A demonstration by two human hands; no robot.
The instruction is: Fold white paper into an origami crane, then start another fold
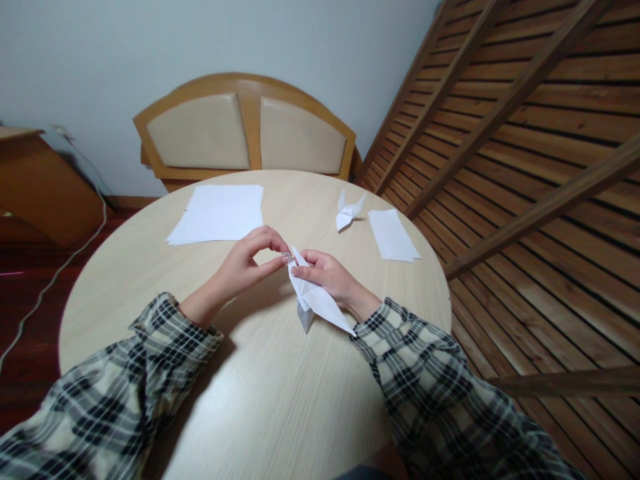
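A folded white paper crane (313,299) is held above the round table, its pointed flaps spread toward me and to the lower right. My right hand (327,272) grips its body, thumb on top and fingers behind the paper. With thumb and forefinger, my left hand (254,260) pinches a small tip at the crane's upper left end. Part of that tip is hidden between the fingertips. Another finished paper crane (347,212) stands farther back on the table, apart from both hands.
A stack of white paper sheets (220,212) lies at the back left of the round table (120,287). Narrower paper strips (393,235) lie at the right edge. Behind stands a wooden headboard (254,127); a slatted wooden panel (525,167) leans along the right.
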